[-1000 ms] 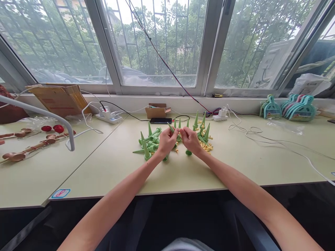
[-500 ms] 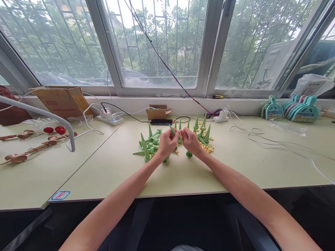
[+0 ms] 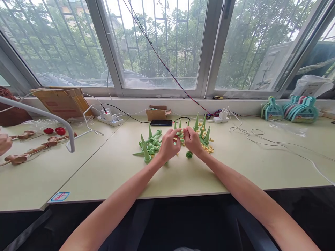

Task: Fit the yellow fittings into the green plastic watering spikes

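My left hand (image 3: 169, 144) is curled, thumb and index finger bent around a green plastic spike (image 3: 178, 133) that is mostly hidden. Fingertip to fingertip with it, my right hand (image 3: 192, 141) is pinched closed; whatever lies in that pinch is too small to make out. Left of my hands is a loose pile of green spikes (image 3: 154, 142), some lying and some upright on wide collars. More upright green spikes (image 3: 196, 123) with yellow side pieces stand beyond my right hand, by a heap of small yellow parts (image 3: 208, 149). One green collared piece (image 3: 188, 154) sits below my right hand.
A phone (image 3: 161, 122) lies before a small open carton (image 3: 158, 113). Power strips (image 3: 111, 119) and white cables run along the back. Teal hanger-like pieces (image 3: 300, 109) stand far right. Left are wooden sticks (image 3: 36, 150), a white lamp arm (image 3: 52, 115) and another person's hand (image 3: 4, 142).
My left index finger has stretched toward my right fingertips, and the spike's tip no longer shows above the left hand. Another person's hand has come in at the left edge.
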A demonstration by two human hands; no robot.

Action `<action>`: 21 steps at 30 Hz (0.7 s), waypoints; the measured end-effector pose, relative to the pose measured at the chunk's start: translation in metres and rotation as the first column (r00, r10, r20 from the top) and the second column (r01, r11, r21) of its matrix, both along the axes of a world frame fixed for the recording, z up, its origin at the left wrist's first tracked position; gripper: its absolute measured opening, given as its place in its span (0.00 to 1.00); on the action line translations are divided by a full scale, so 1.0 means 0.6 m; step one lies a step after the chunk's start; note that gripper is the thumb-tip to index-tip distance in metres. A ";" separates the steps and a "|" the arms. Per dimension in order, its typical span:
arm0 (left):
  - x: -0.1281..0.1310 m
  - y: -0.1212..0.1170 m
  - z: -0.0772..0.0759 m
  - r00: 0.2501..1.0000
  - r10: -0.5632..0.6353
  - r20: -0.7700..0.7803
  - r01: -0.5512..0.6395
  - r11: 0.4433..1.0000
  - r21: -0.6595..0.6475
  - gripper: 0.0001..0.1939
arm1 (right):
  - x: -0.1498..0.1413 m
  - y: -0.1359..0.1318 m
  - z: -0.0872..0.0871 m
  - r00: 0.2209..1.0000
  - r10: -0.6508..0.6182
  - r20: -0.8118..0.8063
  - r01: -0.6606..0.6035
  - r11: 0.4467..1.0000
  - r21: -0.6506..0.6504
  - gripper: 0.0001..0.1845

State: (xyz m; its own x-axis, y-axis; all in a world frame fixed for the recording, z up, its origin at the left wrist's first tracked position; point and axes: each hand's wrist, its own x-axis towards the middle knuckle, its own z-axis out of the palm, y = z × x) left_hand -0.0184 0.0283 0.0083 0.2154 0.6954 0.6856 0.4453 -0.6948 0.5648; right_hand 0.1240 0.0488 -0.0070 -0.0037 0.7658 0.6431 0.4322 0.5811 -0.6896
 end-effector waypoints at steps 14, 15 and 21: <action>0.012 0.002 0.015 0.864 -0.044 0.502 0.251 0.901 -0.354 0.09 | -0.006 -0.007 0.004 1.000 -0.030 0.004 0.029 0.999 0.024 0.22; 0.012 0.003 0.017 0.847 -0.020 0.531 0.258 0.889 -0.378 0.09 | -0.007 -0.008 0.004 1.000 -0.026 0.008 0.026 0.999 0.027 0.22; 0.008 0.005 0.023 0.811 0.058 0.582 0.286 0.828 -0.481 0.19 | -0.008 -0.011 0.003 1.000 -0.005 0.018 0.005 1.000 0.020 0.21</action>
